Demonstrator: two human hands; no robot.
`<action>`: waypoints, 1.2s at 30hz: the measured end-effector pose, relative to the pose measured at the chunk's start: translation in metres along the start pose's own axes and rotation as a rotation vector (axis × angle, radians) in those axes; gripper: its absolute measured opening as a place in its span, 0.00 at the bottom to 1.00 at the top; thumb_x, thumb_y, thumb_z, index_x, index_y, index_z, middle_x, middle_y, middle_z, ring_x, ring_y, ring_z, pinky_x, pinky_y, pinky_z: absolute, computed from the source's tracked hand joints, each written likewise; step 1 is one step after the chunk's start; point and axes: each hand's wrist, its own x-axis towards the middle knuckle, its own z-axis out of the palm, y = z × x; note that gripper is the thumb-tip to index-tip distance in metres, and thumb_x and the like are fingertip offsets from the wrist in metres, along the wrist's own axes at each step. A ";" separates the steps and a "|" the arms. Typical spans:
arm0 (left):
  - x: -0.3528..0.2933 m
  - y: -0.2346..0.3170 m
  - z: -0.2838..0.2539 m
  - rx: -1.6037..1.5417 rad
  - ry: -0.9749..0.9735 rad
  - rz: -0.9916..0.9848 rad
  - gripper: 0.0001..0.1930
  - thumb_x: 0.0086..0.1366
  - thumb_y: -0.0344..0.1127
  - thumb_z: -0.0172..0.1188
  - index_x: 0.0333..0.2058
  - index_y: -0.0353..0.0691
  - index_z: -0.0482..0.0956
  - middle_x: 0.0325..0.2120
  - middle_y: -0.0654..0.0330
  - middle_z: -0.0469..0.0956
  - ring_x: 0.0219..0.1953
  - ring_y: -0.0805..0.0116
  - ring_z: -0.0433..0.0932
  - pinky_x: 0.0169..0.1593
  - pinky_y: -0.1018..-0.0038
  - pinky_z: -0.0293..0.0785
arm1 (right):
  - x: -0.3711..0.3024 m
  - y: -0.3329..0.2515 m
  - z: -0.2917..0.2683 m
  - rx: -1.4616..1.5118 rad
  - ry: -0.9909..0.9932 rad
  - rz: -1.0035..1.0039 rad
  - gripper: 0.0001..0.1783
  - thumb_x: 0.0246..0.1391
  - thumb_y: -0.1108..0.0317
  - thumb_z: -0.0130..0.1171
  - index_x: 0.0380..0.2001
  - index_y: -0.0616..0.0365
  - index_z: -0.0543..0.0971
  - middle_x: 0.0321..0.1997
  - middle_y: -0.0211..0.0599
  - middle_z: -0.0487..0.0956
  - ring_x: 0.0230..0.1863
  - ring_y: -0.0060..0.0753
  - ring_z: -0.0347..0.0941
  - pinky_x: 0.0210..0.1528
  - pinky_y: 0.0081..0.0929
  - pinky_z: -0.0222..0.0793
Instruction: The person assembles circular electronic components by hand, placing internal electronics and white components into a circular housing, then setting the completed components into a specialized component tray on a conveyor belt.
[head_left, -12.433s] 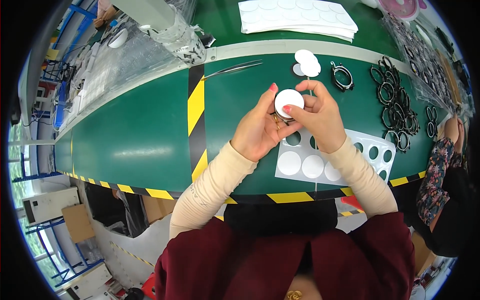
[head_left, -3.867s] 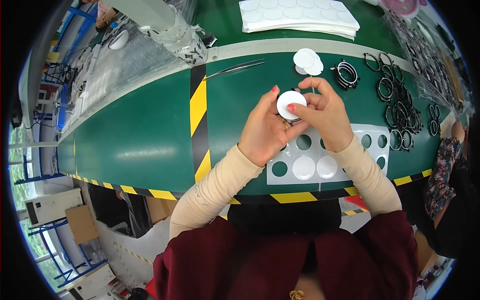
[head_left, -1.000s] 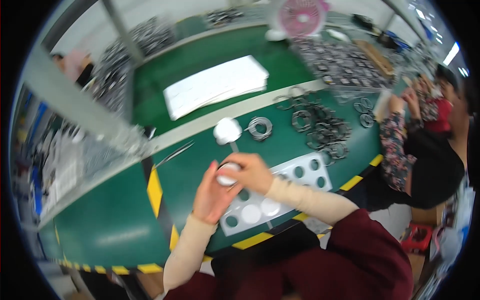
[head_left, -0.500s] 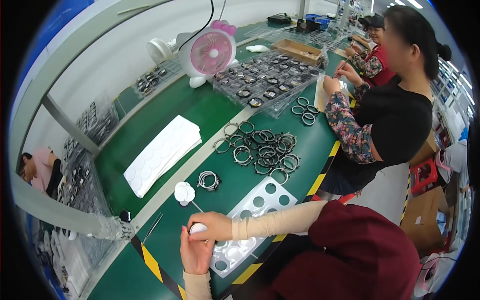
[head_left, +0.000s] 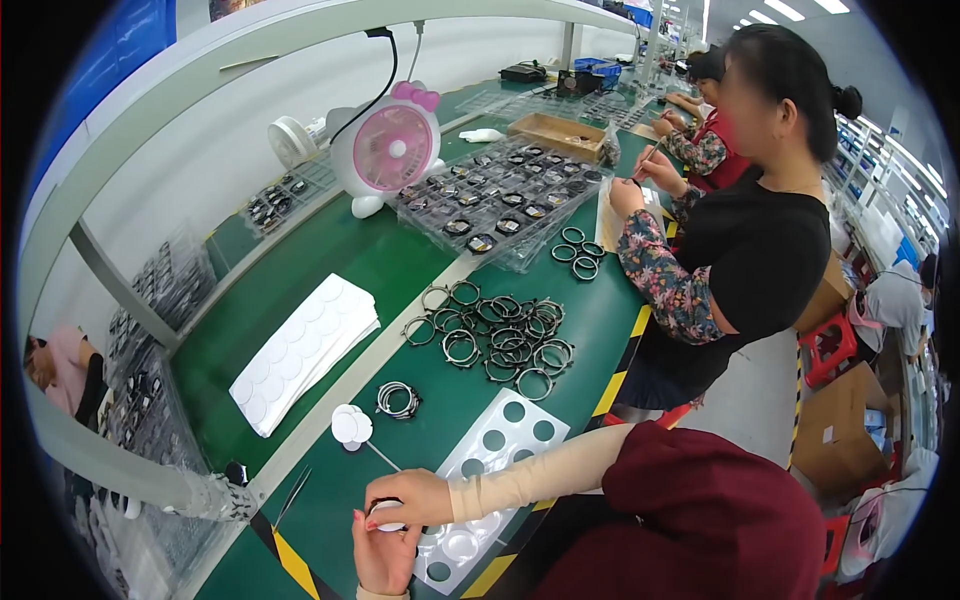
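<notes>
Near the bottom of the head view, both my hands are closed on a small dark ring with a white disc [head_left: 389,516] in it. My left hand [head_left: 383,558] supports it from below, thumb upward. My right hand [head_left: 418,496] grips it from above, its fingers partly covering the rim. Under my right forearm lies a white sheet with round holes [head_left: 518,433]. Just beyond my hands is a cluster of white discs [head_left: 352,427] with a thin stick beside it. A small stack of silver rings [head_left: 398,401] stands farther off. Tweezers [head_left: 291,498] lie to the left.
Many dark rings [head_left: 510,335] are heaped mid-table. White sheets with circular outlines [head_left: 303,350] lie to their left. Farther back are clear trays of round parts [head_left: 505,195] and a pink-and-white fan [head_left: 392,150]. A co-worker [head_left: 760,220] sits at right. A grey frame post [head_left: 130,465] stands at left.
The whole view has shifted, so the table and its things appear farther left and slightly lower. My hands keep hold of the ring with the white disc, with little change in grip.
</notes>
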 end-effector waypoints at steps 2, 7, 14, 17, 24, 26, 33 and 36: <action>-0.001 0.002 0.001 0.032 0.011 -0.029 0.17 0.64 0.45 0.44 0.46 0.41 0.64 0.47 0.58 0.66 0.51 0.62 0.66 0.54 0.62 0.64 | -0.001 -0.002 -0.001 0.039 0.027 -0.026 0.14 0.44 0.58 0.56 0.30 0.56 0.73 0.31 0.37 0.75 0.34 0.42 0.71 0.35 0.31 0.65; -0.001 0.000 -0.008 0.001 -0.022 0.027 0.18 0.64 0.46 0.44 0.47 0.41 0.63 0.48 0.58 0.65 0.51 0.62 0.66 0.52 0.63 0.66 | -0.005 -0.019 0.001 0.026 -0.055 -0.042 0.13 0.45 0.61 0.55 0.35 0.52 0.71 0.37 0.31 0.74 0.40 0.43 0.68 0.45 0.33 0.61; -0.003 0.002 -0.010 0.007 -0.051 0.042 0.16 0.64 0.46 0.44 0.44 0.42 0.64 0.45 0.59 0.68 0.50 0.63 0.67 0.50 0.63 0.68 | -0.003 -0.010 0.002 0.032 0.007 -0.106 0.14 0.43 0.61 0.57 0.32 0.55 0.72 0.34 0.36 0.75 0.37 0.41 0.71 0.38 0.32 0.66; -0.007 0.001 0.005 0.062 -0.024 0.035 0.15 0.64 0.45 0.44 0.43 0.42 0.65 0.43 0.60 0.69 0.49 0.64 0.68 0.50 0.62 0.69 | -0.002 -0.009 0.001 0.031 0.012 -0.051 0.13 0.44 0.59 0.56 0.31 0.55 0.73 0.29 0.35 0.77 0.33 0.40 0.73 0.34 0.30 0.66; 0.001 0.002 -0.004 0.024 0.074 0.117 0.16 0.64 0.46 0.45 0.44 0.41 0.64 0.43 0.59 0.68 0.48 0.63 0.68 0.49 0.65 0.69 | -0.002 -0.001 0.012 0.052 0.028 -0.197 0.14 0.44 0.66 0.55 0.36 0.56 0.70 0.40 0.37 0.73 0.40 0.39 0.70 0.42 0.28 0.65; 0.003 0.003 -0.007 -0.006 0.105 0.150 0.18 0.64 0.46 0.45 0.45 0.40 0.63 0.44 0.58 0.67 0.47 0.63 0.68 0.50 0.66 0.69 | -0.001 0.001 0.011 0.075 0.006 -0.226 0.17 0.44 0.68 0.54 0.40 0.57 0.68 0.44 0.39 0.70 0.44 0.40 0.68 0.45 0.28 0.64; 0.000 0.001 -0.007 0.003 0.001 0.057 0.18 0.64 0.46 0.44 0.45 0.38 0.63 0.44 0.55 0.67 0.49 0.62 0.67 0.52 0.63 0.67 | -0.002 -0.003 0.000 0.119 0.034 -0.054 0.12 0.45 0.59 0.57 0.28 0.57 0.74 0.29 0.34 0.76 0.31 0.35 0.73 0.34 0.28 0.66; -0.002 0.001 -0.004 0.074 0.031 0.045 0.19 0.64 0.47 0.43 0.45 0.38 0.62 0.44 0.55 0.67 0.49 0.62 0.67 0.52 0.63 0.67 | -0.001 0.000 0.004 0.145 0.040 -0.112 0.12 0.44 0.61 0.56 0.31 0.57 0.73 0.30 0.36 0.76 0.32 0.39 0.72 0.35 0.29 0.66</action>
